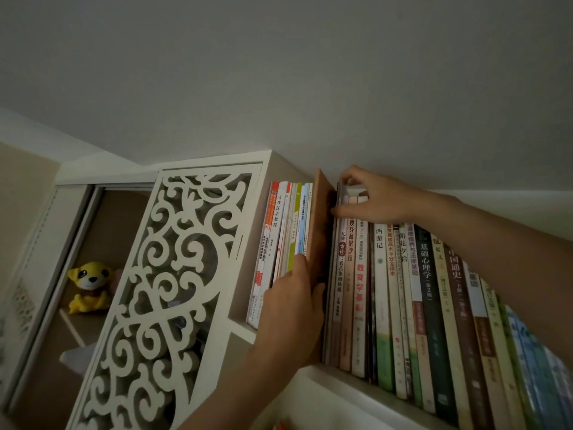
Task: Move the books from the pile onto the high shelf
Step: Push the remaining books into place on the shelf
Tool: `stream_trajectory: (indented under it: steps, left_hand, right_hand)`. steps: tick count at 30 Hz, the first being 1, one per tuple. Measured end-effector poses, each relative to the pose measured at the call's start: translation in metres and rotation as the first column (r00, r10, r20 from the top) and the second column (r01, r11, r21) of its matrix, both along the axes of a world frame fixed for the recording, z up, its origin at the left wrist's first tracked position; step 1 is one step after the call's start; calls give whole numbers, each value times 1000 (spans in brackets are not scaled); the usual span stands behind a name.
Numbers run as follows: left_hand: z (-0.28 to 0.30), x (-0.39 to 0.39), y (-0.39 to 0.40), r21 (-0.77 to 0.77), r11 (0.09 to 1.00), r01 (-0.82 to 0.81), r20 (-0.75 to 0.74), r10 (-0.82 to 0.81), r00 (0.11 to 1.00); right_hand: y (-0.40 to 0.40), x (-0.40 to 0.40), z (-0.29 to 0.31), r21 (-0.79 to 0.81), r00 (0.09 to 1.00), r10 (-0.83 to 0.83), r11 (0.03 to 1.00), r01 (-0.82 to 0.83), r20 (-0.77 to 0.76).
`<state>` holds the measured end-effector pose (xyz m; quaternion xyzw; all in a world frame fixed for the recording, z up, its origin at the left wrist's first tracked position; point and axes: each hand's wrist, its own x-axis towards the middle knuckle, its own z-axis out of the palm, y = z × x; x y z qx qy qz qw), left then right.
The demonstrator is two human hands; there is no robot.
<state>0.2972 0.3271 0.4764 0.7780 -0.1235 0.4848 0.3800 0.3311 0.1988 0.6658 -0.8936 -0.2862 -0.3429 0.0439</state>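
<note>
The high shelf (347, 378) holds a leaning group of thin books (279, 243) on the left and a long row of upright books (418, 290) on the right. Between them stands a brown book (322, 209), tilted, partly pushed into the gap. My left hand (288, 308) grips its lower spine, fingers on the left face and thumb on the right. My right hand (375, 197) reaches over the top of the row's leftmost books (350, 265); its fingers curl over their upper edges and its thumb presses their spines. The pile is out of view.
A white carved fretwork panel (161, 290) stands left of the shelf. Behind it, a yellow plush toy (88, 287) sits in a lower compartment. The ceiling (279, 72) lies close above the books. The shelf's white front edge runs down to the right.
</note>
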Motion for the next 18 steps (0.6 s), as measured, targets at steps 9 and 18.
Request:
stream_trajectory:
  steps: [9,18]
  left_hand:
    - [0,-47,81,-89,996,29,36,-25,999]
    - [-9,-66,96,-56,996,-75,40,78,996]
  right_hand:
    - [33,-2,11,-108,985,-99,991,84,-143]
    - [34,0,11,-92,983,-78,994,63,-164]
